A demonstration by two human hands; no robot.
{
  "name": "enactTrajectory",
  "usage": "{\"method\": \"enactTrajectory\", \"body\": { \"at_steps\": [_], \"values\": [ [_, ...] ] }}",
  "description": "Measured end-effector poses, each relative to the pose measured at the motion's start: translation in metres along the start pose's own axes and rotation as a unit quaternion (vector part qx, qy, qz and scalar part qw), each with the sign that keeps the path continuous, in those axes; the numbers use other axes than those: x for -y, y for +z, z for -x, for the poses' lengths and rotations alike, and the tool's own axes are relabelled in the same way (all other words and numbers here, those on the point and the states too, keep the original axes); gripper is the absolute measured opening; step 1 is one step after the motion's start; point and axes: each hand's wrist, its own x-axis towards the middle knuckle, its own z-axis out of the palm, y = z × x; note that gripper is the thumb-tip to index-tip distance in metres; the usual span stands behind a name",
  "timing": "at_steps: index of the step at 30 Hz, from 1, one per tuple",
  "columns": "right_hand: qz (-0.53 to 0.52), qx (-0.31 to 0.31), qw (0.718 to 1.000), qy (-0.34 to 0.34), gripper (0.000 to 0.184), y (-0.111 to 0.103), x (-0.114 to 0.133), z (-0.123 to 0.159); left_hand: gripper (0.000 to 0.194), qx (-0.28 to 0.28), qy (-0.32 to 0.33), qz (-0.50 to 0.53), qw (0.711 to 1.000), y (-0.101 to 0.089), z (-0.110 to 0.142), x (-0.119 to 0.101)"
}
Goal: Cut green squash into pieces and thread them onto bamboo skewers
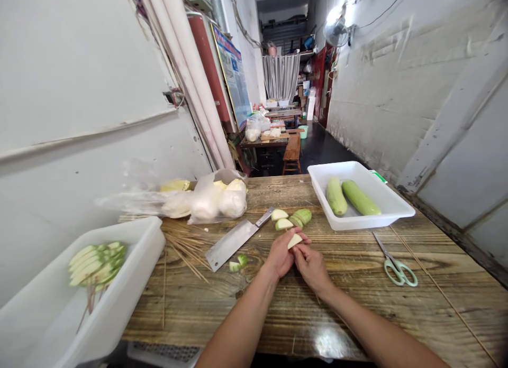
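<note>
My left hand (281, 253) is closed round a pale half-round zucchini slice (295, 241). Close against it, my right hand (313, 266) pinches a bamboo skewer, mostly hidden by the fingers; a thin end shows below the wrist. Just beyond the hands lie cut zucchini pieces (279, 214) and a row of green-skinned slices (300, 218). A cleaver (232, 245) rests left of them, with two small zucchini ends (238, 263) near its blade. Loose bamboo skewers (186, 246) spread over the table further left. Skewered zucchini slices (97, 263) sit in the left white tub (148, 246).
On the right, a white tub (357, 222) holds two whole zucchinis (360, 198). Scissors (397, 266) with pale green handles lie before it. Plastic bags (218, 196) with pale contents stand along the back left of the wooden table (349, 315). A bench (292, 148) is beyond.
</note>
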Motion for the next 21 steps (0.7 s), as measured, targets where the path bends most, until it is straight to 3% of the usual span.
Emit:
{"method": "enactTrajectory", "body": {
  "at_steps": [6, 12, 21],
  "values": [
    [-0.015, -0.009, 1.0, -0.008, 0.03, -0.002, 0.002, -0.002, 0.035, -0.018, -0.036, 0.054, 0.998, -0.001, -0.003, -0.011],
    [0.009, 0.013, 1.0, -0.024, 0.032, -0.002, 0.006, 0.004, 0.042, -0.026, 0.009, 0.071, 0.997, -0.013, -0.004, -0.04],
    [0.021, 0.05, 0.998, -0.039, 0.031, 0.0, 0.008, 0.007, 0.031, -0.056, 0.015, 0.029, 0.998, -0.016, -0.005, -0.037]
  ]
}}
